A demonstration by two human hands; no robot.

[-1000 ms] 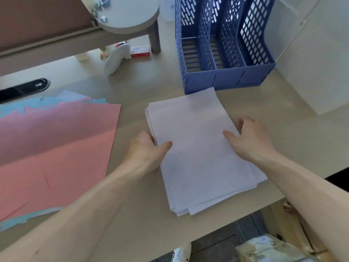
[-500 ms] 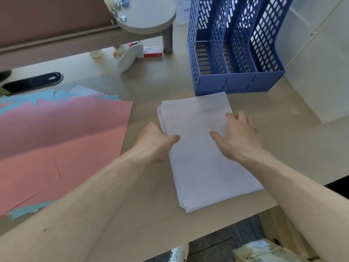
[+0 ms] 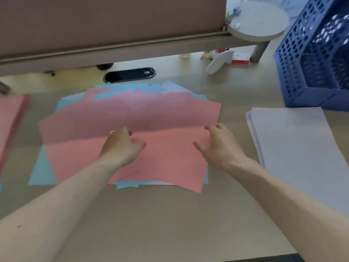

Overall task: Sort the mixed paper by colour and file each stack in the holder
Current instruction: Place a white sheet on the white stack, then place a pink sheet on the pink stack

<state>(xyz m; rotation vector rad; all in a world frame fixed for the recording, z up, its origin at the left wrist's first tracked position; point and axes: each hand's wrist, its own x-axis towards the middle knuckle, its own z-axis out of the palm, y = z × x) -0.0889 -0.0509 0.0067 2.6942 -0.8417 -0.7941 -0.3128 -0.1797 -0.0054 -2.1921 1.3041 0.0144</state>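
A mixed pile of pink, light blue and white sheets (image 3: 132, 114) lies spread in the middle of the desk, pink on top. My left hand (image 3: 122, 144) rests on the top pink sheet with fingers apart. My right hand (image 3: 219, 146) hovers over the pile's right side, fingers spread, holding nothing. A squared stack of white paper (image 3: 294, 144) lies to the right. The blue mesh file holder (image 3: 309, 72) stands behind it at the far right. A separate pink stack (image 3: 9, 118) shows at the left edge.
A raised shelf with a round end (image 3: 258, 21) and a brown partition (image 3: 113, 21) run along the back. Beneath it lie a white object (image 3: 219, 61), a small red box (image 3: 239, 58) and a black cable port (image 3: 130, 74). The desk's front edge (image 3: 264, 259) is at bottom right.
Both hands left the white stack and moved left onto the mixed pile. The view swung left, so the white stack and holder now sit at the right.
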